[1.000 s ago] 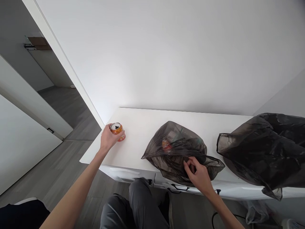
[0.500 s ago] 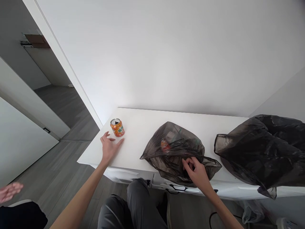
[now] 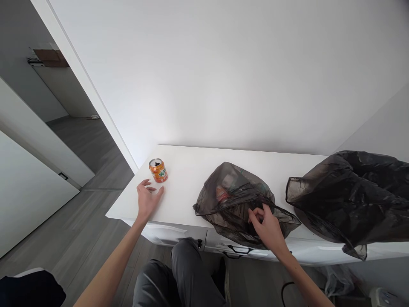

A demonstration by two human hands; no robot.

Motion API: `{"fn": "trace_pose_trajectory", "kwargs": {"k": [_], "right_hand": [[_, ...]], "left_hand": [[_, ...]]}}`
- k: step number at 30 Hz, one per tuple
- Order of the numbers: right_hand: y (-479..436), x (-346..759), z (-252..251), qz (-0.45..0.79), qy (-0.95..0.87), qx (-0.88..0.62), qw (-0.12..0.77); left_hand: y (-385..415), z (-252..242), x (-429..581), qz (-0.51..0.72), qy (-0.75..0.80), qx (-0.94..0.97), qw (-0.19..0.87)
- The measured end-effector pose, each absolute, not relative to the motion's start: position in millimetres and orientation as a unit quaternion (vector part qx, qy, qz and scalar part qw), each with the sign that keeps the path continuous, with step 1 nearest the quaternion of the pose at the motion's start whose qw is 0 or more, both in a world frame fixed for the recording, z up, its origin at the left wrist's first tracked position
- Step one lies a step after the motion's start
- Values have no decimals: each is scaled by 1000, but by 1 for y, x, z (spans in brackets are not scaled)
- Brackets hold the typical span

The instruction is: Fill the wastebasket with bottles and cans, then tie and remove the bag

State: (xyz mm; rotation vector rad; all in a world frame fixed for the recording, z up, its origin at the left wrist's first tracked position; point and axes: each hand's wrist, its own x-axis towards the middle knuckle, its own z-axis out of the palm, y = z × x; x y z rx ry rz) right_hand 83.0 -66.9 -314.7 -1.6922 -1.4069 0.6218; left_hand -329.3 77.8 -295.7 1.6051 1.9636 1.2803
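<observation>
An orange drink can (image 3: 158, 171) with an opened top stands upright on the white cabinet top (image 3: 188, 170). Just in front of it, my left hand (image 3: 149, 200) is open, thumb and fingers apart, not closed around the can. A thin, see-through black plastic bag (image 3: 223, 213) lies to the right, its mouth toward me. Something red and white and some green show through its film. My right hand (image 3: 266, 226) is at the bag's mouth, fingers curled in a pinch on the film; the exact hold is partly hidden.
A larger black plastic bag (image 3: 358, 200) lies at the right end of the cabinet. Drawer handles (image 3: 239, 250) jut from the front, above my knees (image 3: 194, 273). A white wall stands behind, and a doorway is at left. Part of another person's dark clothing (image 3: 32, 288) shows bottom left.
My right hand has shifted slightly right, and the bag's left corner has drawn in to the right. My left hand stays by the can. The other person's hand has left the view.
</observation>
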Motion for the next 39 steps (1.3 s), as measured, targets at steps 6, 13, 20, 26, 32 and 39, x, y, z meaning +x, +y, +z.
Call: {"fn": "trace_pose_trajectory", "kwargs": {"k": [6,13,20,26,32,39], "right_hand": [[-64,93,-307,122,-528,-763,352],[-60,98,-312,42,-565,-792,228],[-51,105,-321,6,-599,-763,242],[-45,113,-330,5,-590,-761,270],[-46,119,-335,7,-629,-723,285],[-75,120,-302,-11,-612,-703,361]], "left_hand": [[78,-295,-330,440,685,561,149],[79,-296,-330,424,687,575,135],[79,-296,-329,417,691,575,131],[80,-294,-330,405,699,576,129],[79,-293,-328,390,704,582,117],[76,-291,-325,392,703,581,117]]}}
